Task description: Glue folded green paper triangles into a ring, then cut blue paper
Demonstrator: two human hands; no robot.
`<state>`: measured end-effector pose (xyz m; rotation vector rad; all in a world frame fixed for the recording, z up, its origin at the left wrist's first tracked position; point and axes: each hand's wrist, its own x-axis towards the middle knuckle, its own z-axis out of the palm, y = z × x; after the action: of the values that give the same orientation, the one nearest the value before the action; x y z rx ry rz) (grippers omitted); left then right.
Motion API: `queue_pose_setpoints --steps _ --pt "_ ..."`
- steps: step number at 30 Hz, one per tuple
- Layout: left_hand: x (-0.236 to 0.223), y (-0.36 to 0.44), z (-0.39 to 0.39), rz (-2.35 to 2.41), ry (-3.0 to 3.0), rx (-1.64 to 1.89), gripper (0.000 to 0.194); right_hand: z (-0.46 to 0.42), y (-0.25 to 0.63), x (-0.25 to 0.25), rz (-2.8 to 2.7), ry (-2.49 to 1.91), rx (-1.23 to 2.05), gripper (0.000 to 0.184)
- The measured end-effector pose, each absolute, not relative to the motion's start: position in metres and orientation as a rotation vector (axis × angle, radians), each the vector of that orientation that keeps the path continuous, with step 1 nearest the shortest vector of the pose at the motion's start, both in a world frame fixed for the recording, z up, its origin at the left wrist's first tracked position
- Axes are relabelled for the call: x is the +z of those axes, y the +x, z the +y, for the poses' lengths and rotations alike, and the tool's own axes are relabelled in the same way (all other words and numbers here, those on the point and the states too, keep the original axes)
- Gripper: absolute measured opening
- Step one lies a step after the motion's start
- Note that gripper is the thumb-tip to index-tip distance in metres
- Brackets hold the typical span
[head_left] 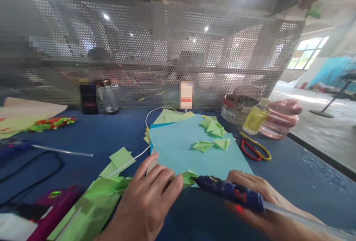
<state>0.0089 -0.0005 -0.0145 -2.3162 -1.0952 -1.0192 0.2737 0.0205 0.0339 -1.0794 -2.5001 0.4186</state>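
Observation:
My left hand (151, 192) is closed around a strip of folded green paper (189, 178), whose end sticks out past the thumb. In my right hand (258, 196) is a dark blue glue gun (228, 191) with a clear glue stick (294, 217) coming out of its back. The gun's nozzle touches or nearly touches the green paper's tip. Behind both hands lie light blue paper sheets (178, 141). Several folded green paper pieces (211, 126) rest on them. Green paper squares (121, 159) lie left of my left hand.
Scissors (254, 150), a yellow liquid bottle (256, 116), a pink container (280, 118) and a round basket (239, 107) stand right. Left are a magenta power strip (55, 207), another glue gun (13, 148) and cables. A glass bottle (109, 98) stands before the perforated metal screen (155, 48).

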Motion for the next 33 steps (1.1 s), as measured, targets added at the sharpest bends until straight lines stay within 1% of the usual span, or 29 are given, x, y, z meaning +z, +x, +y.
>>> queue_pose_setpoints --steps 15,21,24,30,33 --pt "-0.0124 0.0097 -0.0023 -1.105 -2.324 -1.006 0.029 0.0221 0.2737 0.0331 -2.560 -1.076 0.437 0.020" --pt "-0.0097 0.0104 -0.0004 -1.080 -2.296 -1.018 0.025 0.0242 0.2757 0.0305 -2.568 -1.119 0.464 0.020" --pt "-0.0091 0.0089 -0.0001 -1.080 -2.294 -1.013 0.028 0.0248 0.2778 0.0274 -2.546 -1.149 0.471 0.020" --pt "-0.0083 0.0039 0.0017 -1.059 -2.299 -0.960 0.030 0.0238 0.2787 0.0281 -2.475 -1.155 0.429 0.020" --pt "-0.0086 0.0039 0.0020 -1.085 -2.270 -1.012 0.029 0.0215 0.2769 0.0310 -2.434 -1.094 0.381 0.022"
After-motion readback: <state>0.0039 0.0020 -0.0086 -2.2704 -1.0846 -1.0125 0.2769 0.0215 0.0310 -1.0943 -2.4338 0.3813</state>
